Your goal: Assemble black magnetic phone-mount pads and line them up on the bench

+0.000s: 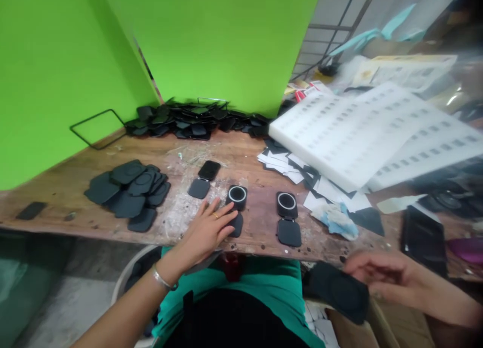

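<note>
My left hand (pixel 206 230) lies flat and open on the wooden bench (pixel 75 187), its fingers resting on a black hinged holder (pixel 236 209) that has a white ring on its upper half. A second such holder (pixel 288 218) lies just to the right, and a third one (pixel 204 179) without a ring lies behind. Below the bench edge, my right hand (pixel 381 273) has its fingers closed on a black rounded pad (pixel 339 291). The right hand is blurred.
A stack of black pads (pixel 128 192) sits left on the bench, and a bigger heap (pixel 196 120) lies against the green wall. White slotted foam trays (pixel 350 136) and paper scraps (pixel 302 171) fill the right. A blue-white cloth (pixel 335 222) and a dark phone-like slab (pixel 422 239) lie near.
</note>
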A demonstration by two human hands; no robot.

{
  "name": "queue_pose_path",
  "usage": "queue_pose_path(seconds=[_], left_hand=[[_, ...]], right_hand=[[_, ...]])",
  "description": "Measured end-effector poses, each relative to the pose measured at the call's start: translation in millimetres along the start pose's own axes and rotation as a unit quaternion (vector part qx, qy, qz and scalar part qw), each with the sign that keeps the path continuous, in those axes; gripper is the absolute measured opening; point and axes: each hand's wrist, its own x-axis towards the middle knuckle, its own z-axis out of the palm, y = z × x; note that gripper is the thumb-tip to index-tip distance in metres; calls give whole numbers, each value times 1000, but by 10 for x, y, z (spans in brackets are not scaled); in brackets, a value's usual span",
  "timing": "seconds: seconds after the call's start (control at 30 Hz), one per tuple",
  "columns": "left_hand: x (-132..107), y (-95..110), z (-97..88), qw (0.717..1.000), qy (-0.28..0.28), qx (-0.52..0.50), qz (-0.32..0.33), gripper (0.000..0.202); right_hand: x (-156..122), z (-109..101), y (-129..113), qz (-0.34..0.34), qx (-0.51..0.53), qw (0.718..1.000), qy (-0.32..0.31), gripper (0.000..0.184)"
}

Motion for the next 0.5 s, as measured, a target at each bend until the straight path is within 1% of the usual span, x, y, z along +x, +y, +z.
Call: queue_pose_path(seconds=[0.07, 0.1, 0.13, 0.17, 0.2, 0.27, 0.33, 0.37, 0.43, 0.5], left_hand=[[-4, 80, -19, 997, 41, -68, -12, 39], [-5, 124, -36, 991, 64, -115, -19, 41], [-5, 171, -57, 982, 85, -167, -30, 42], [-4, 219, -80, 969, 95, -225, -42, 43], [-2, 266, -105, 953, 89, -285, -56, 42], [6, 344, -152, 911, 55, -399, -88, 33], [13, 382, -185, 867, 34, -481, -128, 24], [15, 382, -193, 851, 38, -503, -147, 23], [16, 350, -193, 833, 73, -518, -183, 24], [19, 295, -169, 824, 108, -519, -200, 24]], right_hand=[[217, 94, -349, -63, -28, 997, -33, 30], [333, 167, -491, -90, -31, 995, -39, 30], [449, 249, -611, -119, -35, 991, -47, 30], [562, 333, -710, -145, -43, 987, -56, 31], [669, 416, -790, -165, -54, 982, -68, 32], [851, 561, -901, -190, -76, 975, -87, 34], [994, 677, -954, -184, -74, 976, -87, 36], [1055, 729, -961, -175, -58, 980, -73, 38], [1166, 836, -938, -148, -3, 989, -21, 41], [1264, 959, -877, -117, 70, 990, 44, 41]])
